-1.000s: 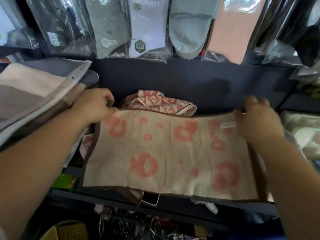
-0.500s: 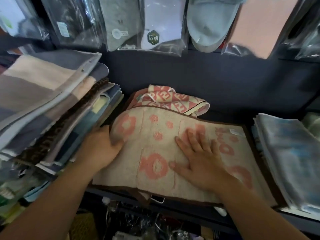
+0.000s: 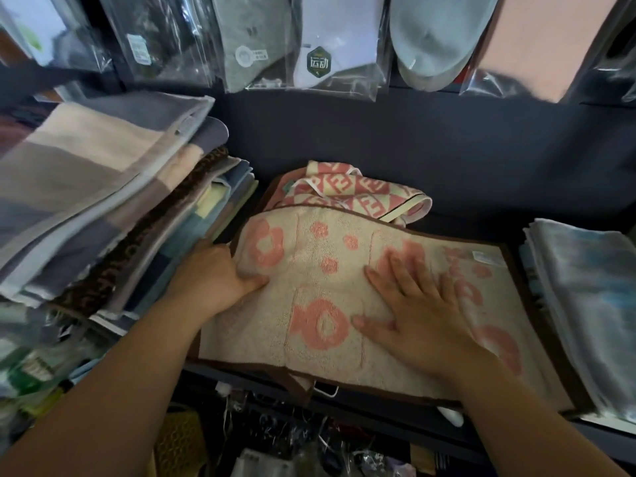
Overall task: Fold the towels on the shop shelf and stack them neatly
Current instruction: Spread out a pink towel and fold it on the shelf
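Observation:
A beige towel with pink flowers and a brown border [image 3: 330, 242] lies folded flat on the dark shelf [image 3: 378, 413]. My right hand [image 3: 413, 304] rests palm down on its middle, fingers spread. My left hand [image 3: 213, 277] grips the towel's left edge, thumb on top and fingers tucked under. Behind it lies a crumpled pink and cream patterned towel [image 3: 358, 191]. A tall, leaning stack of folded towels [image 3: 89, 187] stands to the left, touching my left hand. A folded blue-white towel pile [image 3: 585, 304] sits at the right.
Packaged socks and slippers [image 3: 316, 43] hang in clear bags above the shelf's dark back wall. Below the shelf's front edge is a clutter of small goods and a yellow basket [image 3: 179, 442]. Plastic-wrapped items [image 3: 31, 366] lie at the lower left.
A second ago both hands held the flowered towel's far corners. Since then it has been laid flat, my right hand moved to its middle to press, and my left went to its left edge.

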### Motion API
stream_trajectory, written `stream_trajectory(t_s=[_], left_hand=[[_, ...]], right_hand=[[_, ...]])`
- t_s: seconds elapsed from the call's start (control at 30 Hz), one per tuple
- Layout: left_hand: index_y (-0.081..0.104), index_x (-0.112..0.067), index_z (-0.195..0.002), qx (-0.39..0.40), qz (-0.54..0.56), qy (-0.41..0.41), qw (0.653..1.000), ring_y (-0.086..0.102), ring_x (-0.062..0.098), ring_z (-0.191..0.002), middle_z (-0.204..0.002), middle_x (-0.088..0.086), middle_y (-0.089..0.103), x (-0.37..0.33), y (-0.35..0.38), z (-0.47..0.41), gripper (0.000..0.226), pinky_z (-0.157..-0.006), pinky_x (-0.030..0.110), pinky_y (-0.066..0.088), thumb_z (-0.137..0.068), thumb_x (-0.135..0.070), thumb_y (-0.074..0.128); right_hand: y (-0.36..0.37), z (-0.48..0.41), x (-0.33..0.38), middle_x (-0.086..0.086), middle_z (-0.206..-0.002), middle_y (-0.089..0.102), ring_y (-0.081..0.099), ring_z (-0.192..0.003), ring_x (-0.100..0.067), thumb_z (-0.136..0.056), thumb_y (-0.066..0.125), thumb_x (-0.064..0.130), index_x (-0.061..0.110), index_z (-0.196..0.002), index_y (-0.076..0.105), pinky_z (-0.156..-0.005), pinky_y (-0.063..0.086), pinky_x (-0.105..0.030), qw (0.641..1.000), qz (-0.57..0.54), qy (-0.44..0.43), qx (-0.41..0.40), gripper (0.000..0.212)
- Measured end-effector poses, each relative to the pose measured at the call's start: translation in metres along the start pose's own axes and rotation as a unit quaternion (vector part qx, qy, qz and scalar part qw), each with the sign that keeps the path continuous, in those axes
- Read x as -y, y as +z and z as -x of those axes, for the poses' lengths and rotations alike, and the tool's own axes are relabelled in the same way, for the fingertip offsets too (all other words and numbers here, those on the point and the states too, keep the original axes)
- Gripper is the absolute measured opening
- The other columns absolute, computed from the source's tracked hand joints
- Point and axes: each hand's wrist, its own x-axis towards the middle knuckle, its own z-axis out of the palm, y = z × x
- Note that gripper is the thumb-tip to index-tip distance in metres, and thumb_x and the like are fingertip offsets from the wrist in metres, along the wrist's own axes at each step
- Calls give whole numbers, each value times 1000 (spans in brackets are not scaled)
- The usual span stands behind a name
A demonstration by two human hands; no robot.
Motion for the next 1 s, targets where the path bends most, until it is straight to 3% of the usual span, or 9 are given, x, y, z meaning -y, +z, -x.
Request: stream_trajectory(t_s=[0.1, 0.27, 0.4, 0.5, 0.57, 0.67, 0.77, 0.87, 1.0], left_hand=[[59, -14, -134, -6, 12, 2, 1000, 59, 25, -113, -134, 9, 55, 0, -1, 0, 88, -86, 35, 51, -68, -71, 75], [73, -15, -105, -55, 80, 18, 995, 63, 17, -89, -97, -3, 64, -3, 0, 4, 49, -75, 32, 52, -71, -48, 85], [76, -11, -89, -75, 20, 6, 997, 59, 12, -69, -89, -1, 72, 2, -1, 5, 50, -67, 31, 55, -70, -57, 81], [73, -11, -77, -37, -10, -11, 999, 65, 15, -69, -77, 2, 71, 3, -4, 3, 51, -68, 36, 59, -71, -62, 78], [71, -13, -73, -13, -13, -28, 999, 65, 14, -68, -76, 1, 70, 3, -7, 1, 52, -59, 30, 54, -69, -65, 78], [67, -14, -85, 0, 8, -38, 999, 60, 11, -72, -93, 2, 71, 4, -8, -2, 58, -53, 24, 42, -66, -67, 80], [64, -9, -110, 12, 25, -58, 998, 60, 14, -80, -107, 3, 69, 4, -9, -3, 75, -57, 25, 44, -64, -65, 82], [68, -9, -90, 32, 29, -58, 997, 64, 15, -76, -91, 4, 69, 4, -9, -7, 58, -59, 28, 50, -66, -59, 84], [61, -14, -94, 68, 149, -72, 984, 65, 17, -82, -90, 1, 66, 4, -15, -6, 32, -66, 31, 55, -80, -33, 83]], right_hand=[[0, 1, -3, 14, -157, -40, -43, -143, -21, -77, 6, 94, 57, -146, -26, -118, -17, -59, 1000, -5, 1, -3, 85], [1, 1, -4, 13, -157, -40, -43, -143, -21, -76, 5, 95, 56, -147, -25, -119, -17, -58, 1000, -9, -1, 0, 86], [0, 1, -4, 11, -157, -41, -43, -143, -23, -76, 4, 95, 55, -147, -27, -119, -17, -58, 1000, -3, -4, 1, 87], [0, 1, -3, 11, -156, -43, -44, -142, -23, -76, 3, 95, 54, -147, -28, -119, -17, -58, 1000, 0, -5, 4, 87], [0, 1, -3, 11, -156, -43, -44, -142, -23, -76, 3, 95, 54, -147, -27, -118, -20, -57, 1000, -2, -3, 7, 88], [-1, 2, -3, 11, -155, -44, -44, -142, -23, -77, 3, 94, 53, -147, -28, -117, -22, -56, 1000, 1, -3, 7, 87], [-1, 2, -3, 11, -155, -44, -44, -142, -23, -77, 3, 93, 53, -147, -28, -116, -23, -56, 1000, 1, -2, 10, 87], [-1, 2, -3, 12, -156, -43, -43, -142, -23, -77, 5, 94, 54, -147, -27, -115, -25, -54, 1000, -4, -1, 6, 86], [-1, 2, -3, 12, -156, -42, -43, -143, -23, -79, 8, 93, 54, -148, -25, -110, -30, -49, 1000, -9, -1, -1, 86]])
